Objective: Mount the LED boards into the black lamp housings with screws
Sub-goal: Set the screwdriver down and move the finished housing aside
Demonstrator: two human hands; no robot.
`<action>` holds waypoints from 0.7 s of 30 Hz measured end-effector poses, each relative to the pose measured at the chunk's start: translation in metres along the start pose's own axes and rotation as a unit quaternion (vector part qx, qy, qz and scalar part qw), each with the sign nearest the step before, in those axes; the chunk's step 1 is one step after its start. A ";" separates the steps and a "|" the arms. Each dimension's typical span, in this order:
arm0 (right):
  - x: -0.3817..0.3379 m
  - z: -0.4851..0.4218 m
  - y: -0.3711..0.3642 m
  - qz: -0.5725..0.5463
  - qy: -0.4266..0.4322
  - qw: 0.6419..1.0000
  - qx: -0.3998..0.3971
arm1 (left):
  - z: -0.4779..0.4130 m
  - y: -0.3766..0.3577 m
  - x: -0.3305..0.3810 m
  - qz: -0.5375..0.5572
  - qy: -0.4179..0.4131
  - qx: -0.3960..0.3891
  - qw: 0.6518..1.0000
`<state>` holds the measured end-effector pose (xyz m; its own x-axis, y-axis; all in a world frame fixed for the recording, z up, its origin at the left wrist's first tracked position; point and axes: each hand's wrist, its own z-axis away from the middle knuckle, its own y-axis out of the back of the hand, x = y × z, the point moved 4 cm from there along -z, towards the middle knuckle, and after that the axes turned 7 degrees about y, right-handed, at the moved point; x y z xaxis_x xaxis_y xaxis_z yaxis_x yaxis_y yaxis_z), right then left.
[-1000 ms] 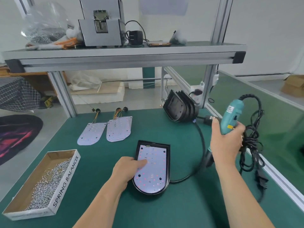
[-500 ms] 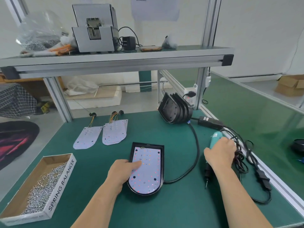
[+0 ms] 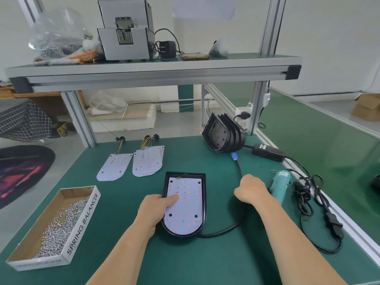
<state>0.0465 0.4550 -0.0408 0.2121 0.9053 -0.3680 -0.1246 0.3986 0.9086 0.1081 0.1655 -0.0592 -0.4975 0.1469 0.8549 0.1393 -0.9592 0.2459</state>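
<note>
Housing (image 3: 204, 202) right under the left hand (image 3: 154, 210) on the green counter (image 3: 205, 260): black, shallow, square at the far end and rounded at the near end. Lying inside it is the white LED board (image 3: 185, 214), same shape, dotted with small red and orange points and a few dark round holes. Left hand lies flat on it, forefinger stretched out and pressing the board's left half, nothing gripped. Over to the right hand (image 3: 251, 190): it hovers just right of the housing, seen from the back, fingers loosely curled under, nothing seen in them. A black cable (image 3: 226, 230) runs beneath it and loops round to the housing's near end. Just right of that hand, the teal screwdriver (image 3: 280, 185) lies on the counter. Left of the left hand, an open box (image 3: 82, 225) heaped with silver screws (image 3: 59, 229). Beyond it, spare boards (image 3: 115, 166) with wire tails; beyond the right hand, a stack of black housings (image 3: 223, 135) on edge.
</note>
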 end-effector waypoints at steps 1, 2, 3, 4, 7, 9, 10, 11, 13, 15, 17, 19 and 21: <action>-0.002 0.006 -0.002 -0.013 0.010 1.000 -0.026 | -0.001 0.000 0.000 0.002 -0.001 0.001 1.000; -0.004 0.013 -0.005 -0.043 0.018 0.998 -0.042 | -0.002 0.000 -0.001 0.004 -0.004 0.001 1.000; -0.006 0.020 -0.008 -0.088 0.024 0.995 -0.047 | -0.001 0.000 -0.001 0.003 -0.008 0.001 1.000; -0.009 0.026 -0.011 -0.136 0.033 0.989 -0.046 | 0.000 0.000 -0.001 0.000 -0.012 0.000 1.000; -0.023 0.043 -0.021 -0.241 0.075 0.965 -0.070 | 0.000 -0.001 -0.005 0.005 -0.023 -0.003 1.000; -0.035 0.051 -0.027 -0.289 0.094 0.948 -0.095 | 0.000 -0.002 -0.008 0.019 -0.026 -0.009 0.999; -0.040 0.054 -0.029 -0.300 0.098 0.943 -0.103 | 0.000 -0.004 -0.009 0.024 -0.029 -0.017 0.999; -0.043 0.057 -0.031 -0.307 0.105 0.939 -0.109 | 0.001 -0.007 -0.010 0.023 -0.033 -0.028 0.999; -0.048 0.058 -0.039 -0.311 0.142 0.932 -0.122 | 0.005 -0.013 -0.012 0.005 -0.047 -0.044 0.998; -0.049 0.058 -0.044 -0.337 0.152 0.920 -0.126 | 0.007 -0.018 -0.013 0.004 -0.051 -0.052 0.997; -0.046 0.058 -0.046 -0.398 0.114 0.900 -0.132 | 0.006 -0.019 -0.012 0.000 -0.038 -0.050 0.998; -0.042 0.058 -0.045 -0.437 0.085 0.886 -0.127 | 0.004 -0.018 -0.011 0.002 -0.020 -0.026 0.999; -0.037 0.057 -0.039 -0.461 0.069 0.878 -0.105 | 0.002 -0.015 -0.010 0.030 -0.032 0.005 0.999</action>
<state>0.0989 0.3972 -0.0517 0.1984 0.1867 -0.9622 -0.1410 0.9769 0.1605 0.1124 0.1788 -0.0703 -0.4329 0.1037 0.8954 0.1760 -0.9645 0.1968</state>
